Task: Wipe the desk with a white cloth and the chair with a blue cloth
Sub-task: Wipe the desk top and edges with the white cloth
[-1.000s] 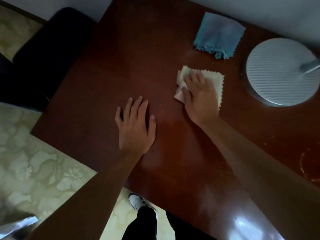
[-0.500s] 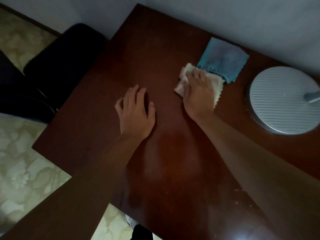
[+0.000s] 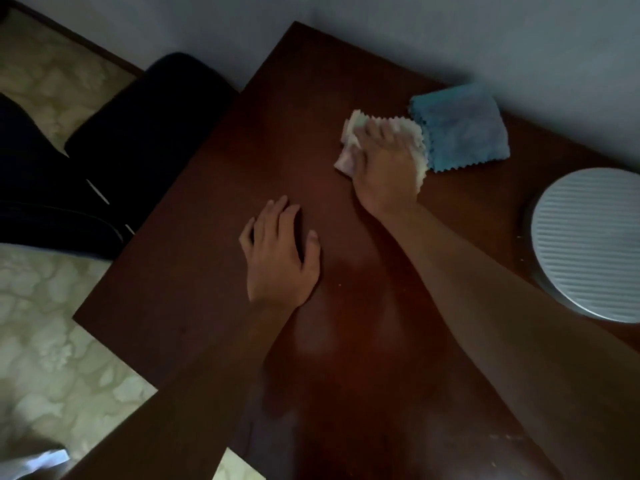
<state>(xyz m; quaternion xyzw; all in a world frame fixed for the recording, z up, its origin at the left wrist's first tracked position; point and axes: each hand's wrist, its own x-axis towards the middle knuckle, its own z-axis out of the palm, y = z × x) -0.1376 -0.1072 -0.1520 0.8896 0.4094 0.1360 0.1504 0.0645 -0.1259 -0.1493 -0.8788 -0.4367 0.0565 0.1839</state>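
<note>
Head view: right hand [image 3: 386, 168] pressing white cloth [image 3: 349, 133] flat near desk's [image 3: 207, 271] back edge for wiping, left hand [image 3: 280, 254] relaxed, bracing.

Left hand [image 3: 280, 258] flat, palm down, fingers straight and close together, thumb out to the side. Right hand [image 3: 386, 168] palm down farther forward, fingers extended, pressing. Both forearms bare, reaching forward, right arm stretched farther.

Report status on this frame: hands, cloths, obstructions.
Right hand presses white cloth flat on desk. Left hand open, resting on desk. Blue cloth touching white cloth's far edge, in wiping path. Round ribbed base at right.
</note>
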